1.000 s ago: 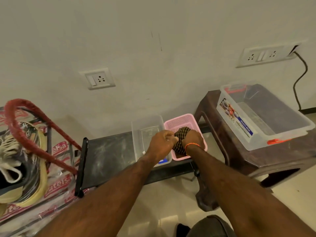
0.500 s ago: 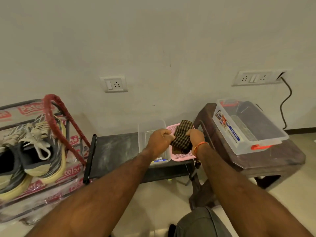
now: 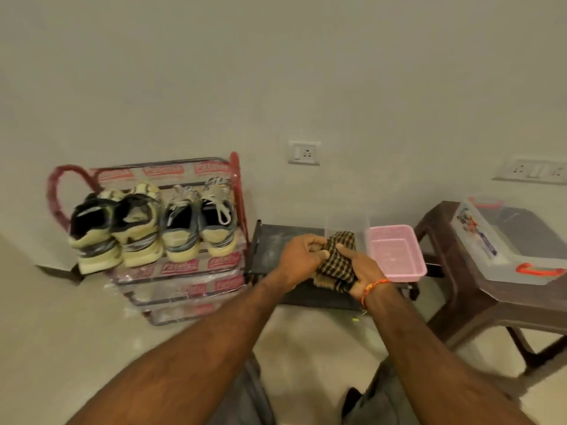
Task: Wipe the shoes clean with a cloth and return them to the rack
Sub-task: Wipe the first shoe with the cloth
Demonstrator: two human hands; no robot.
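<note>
A brown checked cloth (image 3: 337, 259) is bunched between both my hands above the low black table (image 3: 270, 240). My left hand (image 3: 299, 260) grips its left side with curled fingers. My right hand (image 3: 357, 268), with an orange thread at the wrist, holds it from the right and below. On the left stands the red wire shoe rack (image 3: 236, 179), wrapped in printed plastic. Its top shelf carries two pairs of sneakers, heels toward me: a black and cream pair (image 3: 119, 231) and a grey and cream pair (image 3: 199, 225).
An empty pink basket (image 3: 395, 256) sits on the black table right of my hands, with a clear tub (image 3: 346, 223) behind the cloth. A brown stool (image 3: 441, 240) at the right bears a clear storage box (image 3: 515, 240) with orange clips. Wall sockets (image 3: 304, 152) are behind.
Both hands lifted the cloth out of the pink basket and carried it left, toward me. My view swung left, so the whole rack with both pairs now shows.
</note>
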